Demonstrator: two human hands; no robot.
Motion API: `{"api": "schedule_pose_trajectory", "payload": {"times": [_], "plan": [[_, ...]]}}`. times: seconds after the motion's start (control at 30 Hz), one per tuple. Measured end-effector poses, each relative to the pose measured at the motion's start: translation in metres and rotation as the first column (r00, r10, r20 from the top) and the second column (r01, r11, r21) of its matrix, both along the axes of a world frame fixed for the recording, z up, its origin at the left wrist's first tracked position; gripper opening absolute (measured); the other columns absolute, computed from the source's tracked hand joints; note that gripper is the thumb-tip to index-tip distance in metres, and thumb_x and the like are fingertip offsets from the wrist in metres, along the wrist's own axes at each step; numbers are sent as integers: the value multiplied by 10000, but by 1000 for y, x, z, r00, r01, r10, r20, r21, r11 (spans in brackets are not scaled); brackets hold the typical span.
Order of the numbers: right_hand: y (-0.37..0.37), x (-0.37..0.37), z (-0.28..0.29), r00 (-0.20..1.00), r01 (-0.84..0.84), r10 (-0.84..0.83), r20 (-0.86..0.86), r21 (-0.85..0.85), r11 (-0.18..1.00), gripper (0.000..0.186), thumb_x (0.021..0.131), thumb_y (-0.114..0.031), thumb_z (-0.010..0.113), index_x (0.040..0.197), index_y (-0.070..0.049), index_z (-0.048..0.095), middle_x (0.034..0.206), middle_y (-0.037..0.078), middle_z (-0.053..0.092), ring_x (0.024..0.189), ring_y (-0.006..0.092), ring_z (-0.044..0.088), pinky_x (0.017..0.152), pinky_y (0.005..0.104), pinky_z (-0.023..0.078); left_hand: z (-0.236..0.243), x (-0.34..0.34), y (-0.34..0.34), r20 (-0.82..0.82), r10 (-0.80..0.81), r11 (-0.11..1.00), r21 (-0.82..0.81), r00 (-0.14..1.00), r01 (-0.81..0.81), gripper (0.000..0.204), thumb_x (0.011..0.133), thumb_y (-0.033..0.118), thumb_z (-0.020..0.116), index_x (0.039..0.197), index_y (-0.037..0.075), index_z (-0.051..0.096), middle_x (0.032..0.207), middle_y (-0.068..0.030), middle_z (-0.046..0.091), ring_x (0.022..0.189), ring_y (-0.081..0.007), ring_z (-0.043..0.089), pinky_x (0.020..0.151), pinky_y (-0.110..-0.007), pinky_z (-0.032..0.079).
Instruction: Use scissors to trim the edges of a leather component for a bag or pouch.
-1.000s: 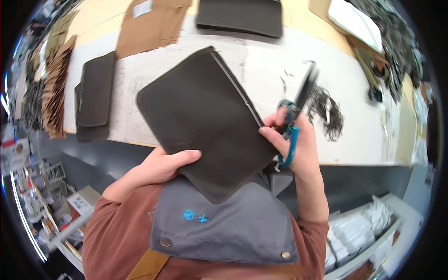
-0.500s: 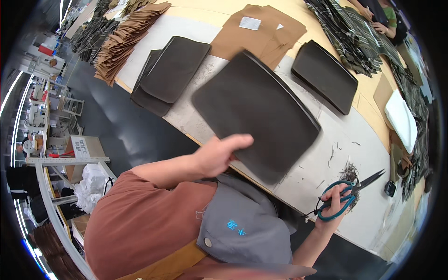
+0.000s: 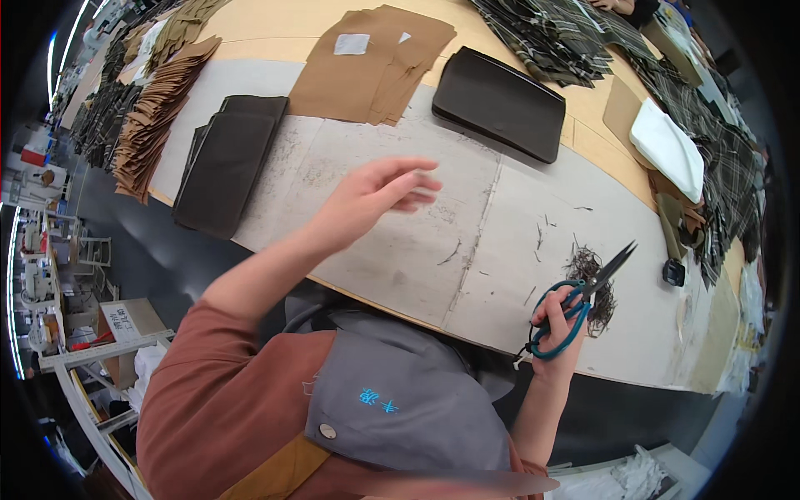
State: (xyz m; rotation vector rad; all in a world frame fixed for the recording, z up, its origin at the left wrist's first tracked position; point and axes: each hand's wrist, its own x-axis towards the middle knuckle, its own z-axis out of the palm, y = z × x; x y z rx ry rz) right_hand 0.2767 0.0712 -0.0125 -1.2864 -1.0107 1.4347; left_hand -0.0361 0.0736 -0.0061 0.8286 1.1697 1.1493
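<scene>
Over the middle of the grey tabletop, my left hand (image 3: 392, 187) is empty, fingers reaching to the right and somewhat apart, the fingertips slightly blurred. My right hand (image 3: 553, 321) grips teal-handled scissors (image 3: 611, 271), their dark blades together and angled up to the right. Behind the scissors lies a tangle of dark thread clippings (image 3: 593, 307). To the left of my left hand are overlapping dark brown flat fabric pieces (image 3: 229, 171). Beyond the hand, to its right, sits a thicker stack of similar dark pieces (image 3: 500, 104).
Brown fabric panels (image 3: 346, 83) with a white label lie at the far side. A fanned brown pile (image 3: 158, 121) stands at the left edge. Striped dark cloth (image 3: 542, 42), a white tray (image 3: 667, 148) and a small black object (image 3: 674, 272) are at the right.
My left hand has let go of the dark piece, which now seems to lie on the left pile. The view has swung right. My right hand still holds the scissors.
</scene>
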Motion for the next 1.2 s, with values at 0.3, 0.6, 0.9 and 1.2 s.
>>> {"api": "schedule_pose_trajectory", "payload": {"times": [0.3, 0.6, 0.9, 1.2], "plan": [[2, 12, -13, 998, 61, -63, -23, -86, 994, 137, 860, -75, 637, 851, -77, 500, 653, 17, 486, 596, 117, 474, 562, 247, 373, -44, 40, 147, -860, 232, 718, 466, 454, 516, 300, 873, 175, 630, 1170, 132, 616, 1157, -42, 620, 1084, -240, 573, 906, -355, 465], [4, 38, -27, 973, 94, -120, -196, -137, 986, 127, 856, -54, 635, 844, -69, 509, 677, 21, 513, 615, 118, 501, 572, 242, 398, -52, 44, 199, -833, -13, 840, 291, 553, 459, 202, 782, 217, 726, 958, 118, 715, 1112, -12, 618, 1070, -188, 565, 909, -314, 448], [18, 37, -12, 994, -50, 32, -103, -179, 983, 155, 862, -53, 656, 841, -70, 503, 682, 16, 550, 601, 93, 517, 563, 224, 415, -61, 45, 198, -843, 355, 664, 531, 404, 526, 236, 843, 154, 668, 1059, 60, 650, 1027, -110, 620, 995, -278, 584, 863, -355, 472], [59, 7, 18, 869, -170, 153, 471, -6, 985, 212, 844, -167, 696, 858, -61, 513, 742, 24, 604, 616, 76, 534, 557, 231, 436, -66, 38, 203, -621, 313, 845, 527, 719, 87, 230, 914, 198, 598, 1013, -4, 649, 919, -144, 685, 860, -293, 650, 769, -306, 501]]}}
